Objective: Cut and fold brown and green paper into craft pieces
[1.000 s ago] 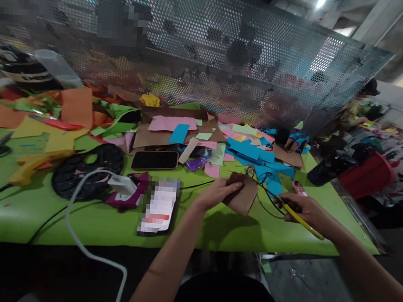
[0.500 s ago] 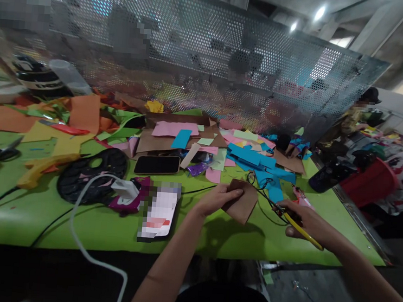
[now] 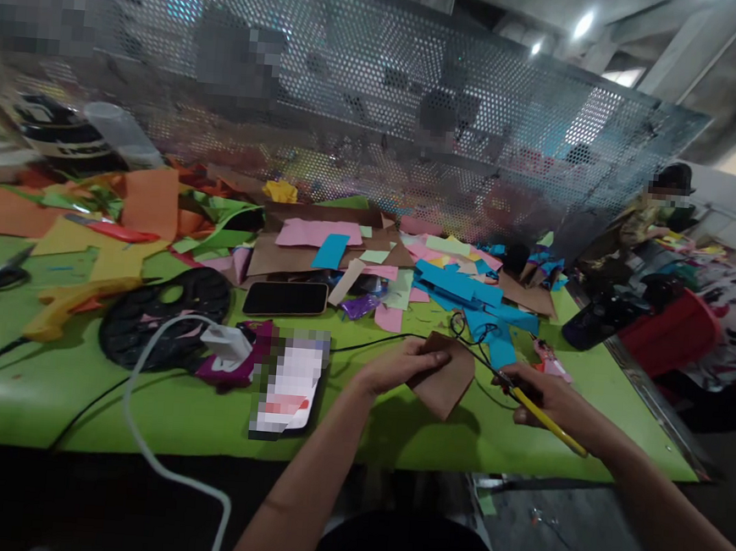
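My left hand [image 3: 402, 365] pinches a folded-looking piece of brown paper [image 3: 445, 382], thumb on top, a little above the green tabletop. To its right, my right hand [image 3: 552, 402] is wrapped round a yellow-handled tool that looks like pliers [image 3: 548, 419]. The tool's dark, narrow tip points left at the brown paper's right side; whether they touch I cannot tell. Thin black cord [image 3: 368, 343] passes behind the paper, and dark loops [image 3: 458, 323] lie just beyond it. Blue paper strips [image 3: 462, 287] are heaped behind both hands.
Left of my hands lie a lit phone [image 3: 289, 384], a dark phone [image 3: 285, 299], a purple block with a white plug [image 3: 228, 345], a black palette [image 3: 164, 315] and a yellow glue gun [image 3: 85, 304]. Paper scraps line the perforated metal screen [image 3: 358, 79]. A person sits at far right.
The brown paper has tilted and shifted slightly right in my left hand. My right hand and the pliers have moved slightly left, nearer the paper.
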`<state>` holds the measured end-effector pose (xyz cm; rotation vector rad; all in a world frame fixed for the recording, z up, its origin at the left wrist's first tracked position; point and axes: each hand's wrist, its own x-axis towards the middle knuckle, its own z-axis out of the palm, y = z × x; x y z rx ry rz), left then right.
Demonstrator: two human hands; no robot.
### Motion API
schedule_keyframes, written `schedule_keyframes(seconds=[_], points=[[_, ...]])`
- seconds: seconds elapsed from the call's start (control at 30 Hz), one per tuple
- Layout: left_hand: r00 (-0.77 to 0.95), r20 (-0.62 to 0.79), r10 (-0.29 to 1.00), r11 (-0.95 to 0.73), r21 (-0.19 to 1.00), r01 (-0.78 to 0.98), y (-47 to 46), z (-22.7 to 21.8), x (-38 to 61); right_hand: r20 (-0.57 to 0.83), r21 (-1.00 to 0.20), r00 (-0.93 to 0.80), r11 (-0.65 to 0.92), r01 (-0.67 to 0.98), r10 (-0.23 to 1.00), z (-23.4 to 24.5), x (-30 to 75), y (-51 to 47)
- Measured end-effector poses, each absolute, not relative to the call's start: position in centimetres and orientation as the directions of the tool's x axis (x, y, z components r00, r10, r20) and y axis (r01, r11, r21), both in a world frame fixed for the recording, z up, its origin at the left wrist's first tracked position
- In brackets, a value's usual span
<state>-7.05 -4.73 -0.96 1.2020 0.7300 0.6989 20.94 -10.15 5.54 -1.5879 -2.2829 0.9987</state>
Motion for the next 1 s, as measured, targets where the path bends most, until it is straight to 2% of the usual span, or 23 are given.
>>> schedule_keyframes(seconds=[0.17,0.33,0.73,1.0], points=[[0.589,-0.125,0.798,0.238,0.964,-0.117,-4.9,-0.7,-7.0,-0.186,-0.689,-0.423,0.189,0.699,0.887,5.2,21.1,-9.9],[0.591,-0.125,0.797,0.248,0.96,-0.132,-5.1,-0.1,-7.1,-0.19,-0.694,-0.433,0.191,0.695,0.881,5.2,21.5,-9.8],[0.615,-0.102,0.782,0.253,0.953,-0.164,-5.1,0.0,-7.5,-0.181,-0.434,-0.385,0.278,0.857,0.905,6.6,20.7,-10.5],[0.643,-0.127,0.755,0.274,0.952,-0.134,-5.3,0.2,-7.4,-0.189,-0.37,-0.409,0.321,0.872,0.893,7.4,20.4,-10.8]])
